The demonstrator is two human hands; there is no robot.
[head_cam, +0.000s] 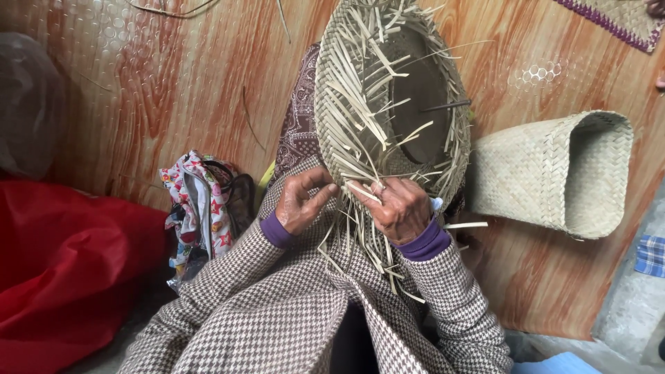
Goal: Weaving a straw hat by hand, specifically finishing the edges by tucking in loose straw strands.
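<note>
Both hands, the left hand [299,204] and right hand [396,208], pinch loose palm strips [360,190] at the half-woven basket [388,90] rim; tugging unevenly could probably snap a strip.

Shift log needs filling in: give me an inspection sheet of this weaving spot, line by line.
Surface: wood-pattern floor covering, stray strips lying on it.
Job's things: unfinished woven basket on the lap, loose strips sticking out around its rim.
Clutter: finished woven basket on its side; patterned cloth bag; red cloth.
Grippers: left hand and right hand both pinching strips at the near rim.
Cables: nothing seen.
Surroundings: purple-edged woven mat at the top right corner.
</note>
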